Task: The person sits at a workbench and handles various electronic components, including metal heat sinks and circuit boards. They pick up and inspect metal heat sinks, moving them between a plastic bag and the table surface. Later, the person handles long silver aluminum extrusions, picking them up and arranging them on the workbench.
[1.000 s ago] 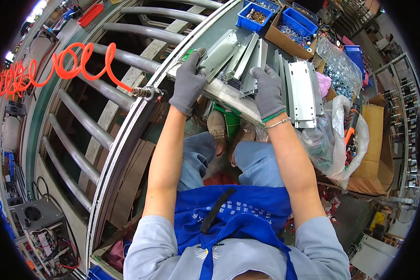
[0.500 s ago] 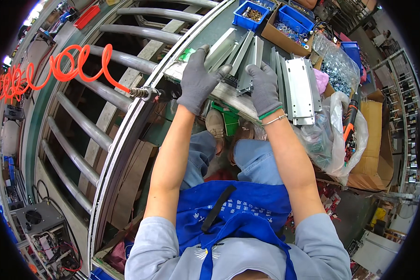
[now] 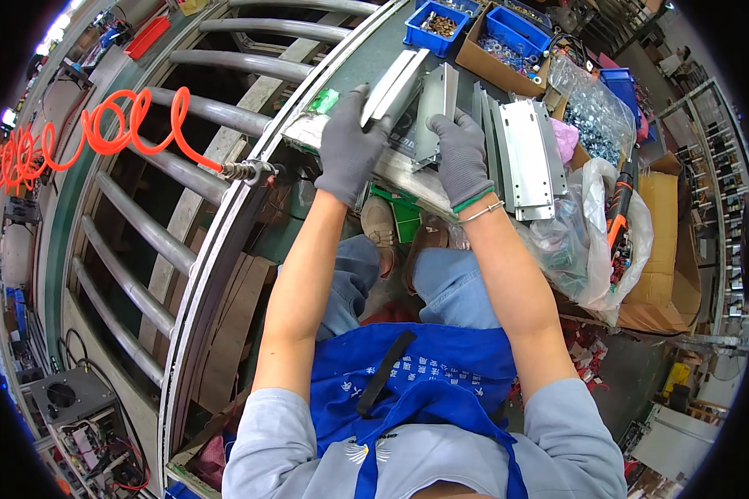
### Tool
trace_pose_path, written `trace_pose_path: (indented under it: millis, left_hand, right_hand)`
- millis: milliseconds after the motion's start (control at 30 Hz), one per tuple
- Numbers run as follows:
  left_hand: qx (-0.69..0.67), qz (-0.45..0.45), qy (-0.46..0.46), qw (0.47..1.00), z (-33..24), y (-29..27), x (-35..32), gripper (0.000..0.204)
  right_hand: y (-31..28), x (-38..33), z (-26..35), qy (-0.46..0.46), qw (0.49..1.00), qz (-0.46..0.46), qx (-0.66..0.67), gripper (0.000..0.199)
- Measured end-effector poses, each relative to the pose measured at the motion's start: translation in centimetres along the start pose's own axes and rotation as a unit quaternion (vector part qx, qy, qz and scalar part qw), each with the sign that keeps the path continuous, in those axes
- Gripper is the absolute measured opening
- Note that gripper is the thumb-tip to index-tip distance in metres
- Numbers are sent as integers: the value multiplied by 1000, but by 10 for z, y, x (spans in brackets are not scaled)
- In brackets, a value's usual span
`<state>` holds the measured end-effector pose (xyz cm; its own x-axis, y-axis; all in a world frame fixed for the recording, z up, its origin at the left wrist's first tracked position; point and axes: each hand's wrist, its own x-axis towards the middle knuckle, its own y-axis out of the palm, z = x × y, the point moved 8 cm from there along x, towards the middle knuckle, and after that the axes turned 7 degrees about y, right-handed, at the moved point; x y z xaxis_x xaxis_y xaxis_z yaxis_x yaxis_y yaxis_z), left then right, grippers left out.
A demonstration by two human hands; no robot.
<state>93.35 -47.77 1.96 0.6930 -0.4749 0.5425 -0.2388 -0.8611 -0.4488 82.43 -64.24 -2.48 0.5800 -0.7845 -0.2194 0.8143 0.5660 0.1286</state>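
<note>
A long metal bracket (image 3: 391, 83) is being gripped by the gloved left hand (image 3: 349, 150) at the near edge of the tabletop (image 3: 366, 50), the grip being closed around its lower end. Just beside it, an upright folded metal plate (image 3: 434, 112) is being clasped by the gloved right hand (image 3: 464, 158). Farther back, blue bins (image 3: 437, 21) of small parts are being kept.

Both hands wear matt grey knitted cloth gloves: the left hand (image 3: 351, 143) lies on a pale, smooth metal rail (image 3: 395, 79), and the right hand (image 3: 462, 158) grips a dull, brushed metal bracket (image 3: 438, 112). To the right lies a satin-bright perforated metal plate (image 3: 528, 158), beside a glossy, crinkled clear plastic bag (image 3: 595, 224). At far left hangs a shiny orange plastic coiled hose (image 3: 100, 133), with blue plastic bins (image 3: 438, 18) and a matt brown cardboard box (image 3: 487, 58) farther off.
</note>
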Motion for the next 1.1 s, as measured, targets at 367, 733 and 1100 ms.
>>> trace_pose_path:
  millis: [367, 733, 1100]
  left_hand:
    - [-89, -52, -41, 994, 21, -5, 1, 42]
    - [-19, 143, 67, 987, -15, -2, 0, 81]
    - [-3, 147, 18, 989, -18, 5, -3, 93]
  right_hand:
    - [16, -12, 19, -64, 990, -49, -118, 36]
    - [22, -6, 14, -20, 999, -30, -24, 35]
    - [20, 3, 7, 0, 1000, 15, -28, 39]
